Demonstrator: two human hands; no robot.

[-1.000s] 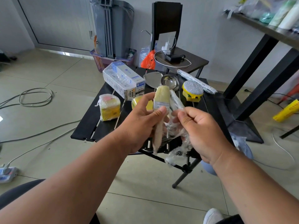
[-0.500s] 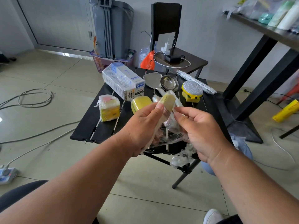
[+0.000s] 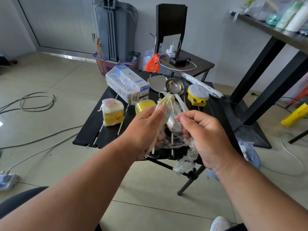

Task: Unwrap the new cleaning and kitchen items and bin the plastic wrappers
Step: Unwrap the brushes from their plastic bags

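Observation:
My left hand (image 3: 145,130) grips a pale yellow brush (image 3: 165,102) with a wooden handle, held above the near edge of the black folding table (image 3: 93,132). My right hand (image 3: 205,139) pinches the clear plastic wrapper (image 3: 173,125) that stretches off the brush; a crumpled tail of wrapper (image 3: 185,162) hangs below that hand. On the table lie a wrapped sponge pack (image 3: 112,114), a film-wrapped white box (image 3: 126,84), a yellow sponge (image 3: 144,105), a steel spatula (image 3: 157,83), a ladle (image 3: 174,86), a glittery yellow scrubber (image 3: 198,95) and a long wrapped item (image 3: 201,84).
A grey bin (image 3: 116,29) stands at the back wall beside a purple basket (image 3: 103,65). A dark chair (image 3: 191,62) with a charger sits behind the table. Cables (image 3: 36,100) and a power strip (image 3: 6,180) lie on the floor left; a black desk leg (image 3: 266,97) stands right.
The brush has tilted from upright to leaning away, and my right hand has shifted from the brush's side to pulling the wrapper off to the right and down.

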